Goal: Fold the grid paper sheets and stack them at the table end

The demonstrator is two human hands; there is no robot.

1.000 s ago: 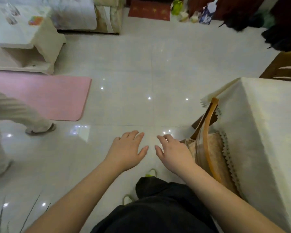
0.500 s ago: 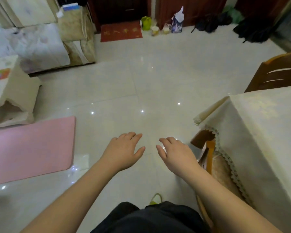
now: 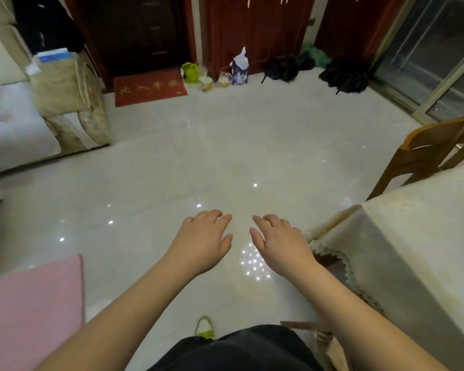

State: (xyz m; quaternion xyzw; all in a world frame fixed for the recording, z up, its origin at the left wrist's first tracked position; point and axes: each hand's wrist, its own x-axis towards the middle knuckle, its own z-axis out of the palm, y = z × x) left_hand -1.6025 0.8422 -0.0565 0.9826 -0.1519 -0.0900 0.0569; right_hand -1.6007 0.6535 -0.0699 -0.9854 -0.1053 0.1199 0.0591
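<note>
Both hands (image 3: 241, 242) stay empty; table (image 3: 423, 236) cloth nearer.

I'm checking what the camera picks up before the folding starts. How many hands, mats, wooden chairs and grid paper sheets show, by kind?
Hands: 2, left hand and right hand
Mats: 2, pink mat and red doormat
Wooden chairs: 1, wooden chair
Grid paper sheets: 0 in view
Total: 5

Bare forearms, no sleeves, no watch, rings or bands on the left hand (image 3: 202, 243) or right hand (image 3: 280, 243). Dark, near-black garment (image 3: 233, 349) over the lap at bottom centre. One yellow-green shoe (image 3: 204, 327) toe pokes out just beyond its hem.
</note>
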